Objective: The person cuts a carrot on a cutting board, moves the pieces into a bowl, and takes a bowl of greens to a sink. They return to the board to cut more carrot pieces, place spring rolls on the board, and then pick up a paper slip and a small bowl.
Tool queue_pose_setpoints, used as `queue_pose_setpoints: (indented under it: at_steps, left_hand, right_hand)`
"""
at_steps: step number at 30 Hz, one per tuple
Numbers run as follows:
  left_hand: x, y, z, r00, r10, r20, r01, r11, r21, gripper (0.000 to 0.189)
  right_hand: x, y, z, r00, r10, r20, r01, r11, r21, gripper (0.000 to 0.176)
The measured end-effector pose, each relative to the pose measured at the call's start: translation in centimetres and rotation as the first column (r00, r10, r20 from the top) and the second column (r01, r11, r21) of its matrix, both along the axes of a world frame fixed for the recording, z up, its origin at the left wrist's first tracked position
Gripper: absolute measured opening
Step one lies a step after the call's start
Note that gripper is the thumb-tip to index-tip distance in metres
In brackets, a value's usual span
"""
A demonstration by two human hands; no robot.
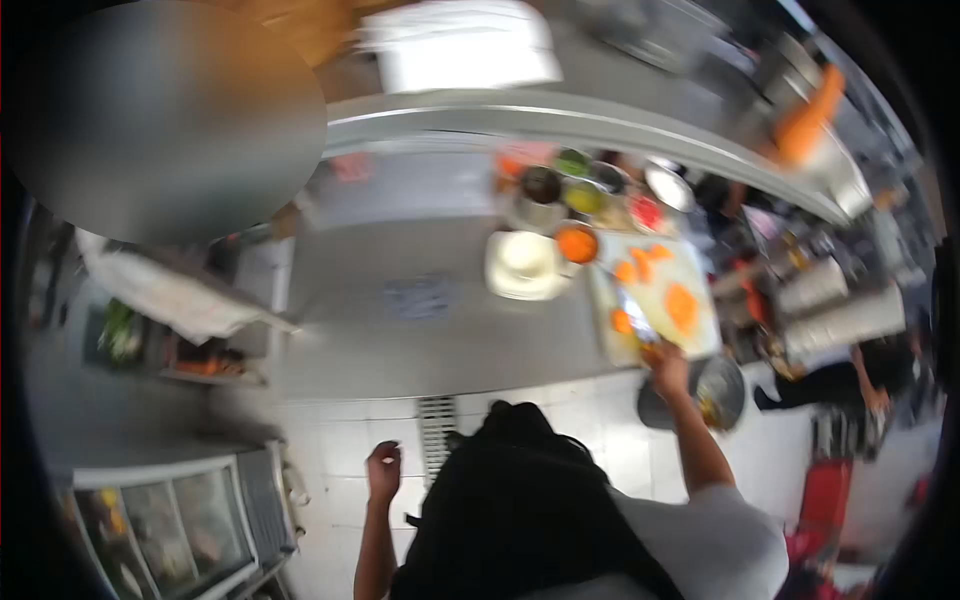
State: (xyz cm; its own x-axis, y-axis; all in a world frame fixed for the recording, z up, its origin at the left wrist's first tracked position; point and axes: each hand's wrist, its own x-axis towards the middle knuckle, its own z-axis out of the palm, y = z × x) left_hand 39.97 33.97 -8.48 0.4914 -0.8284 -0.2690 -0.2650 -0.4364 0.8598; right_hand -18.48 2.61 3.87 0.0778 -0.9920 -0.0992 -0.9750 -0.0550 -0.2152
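My right hand (668,368) is closed around the handle of a knife (634,316) at the near edge of a white cutting board (607,290). The blade points away from me, over the board. Orange pieces that look like carrot (642,268) lie beyond it, and a chopped orange heap (682,309) sits to its right. My left hand (383,470) hangs in front of the counter, over the floor, loosely curled with a gap at the thumb and nothing visible in it.
The metal counter (345,350) carries white dishes (525,264), a container of orange food (577,243) and several other containers. A shelf (450,115) crosses above its back. Below the board stands a bin (735,405). Another person (870,375) is at the right; a glass-front fridge (165,530) stands lower left.
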Motion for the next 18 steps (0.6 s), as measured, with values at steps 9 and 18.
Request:
queue_pose_setpoints:
  at_steps: [9,18]
  left_hand:
    - [10.4,-12.0,11.4,0.985,-0.040,0.168,0.062,0.990,-0.130,0.018]
    - [33.2,-6.2,21.4,0.603,0.798,0.000,-0.584,0.441,-0.681,0.023]
  right_hand:
    - [22.9,-2.1,5.7,0.663,0.281,0.694,-0.279,0.953,-0.119,0.029]
    - [63.1,0.1,19.5,-0.006,0.685,0.728,-0.640,0.557,-0.529,0.061]
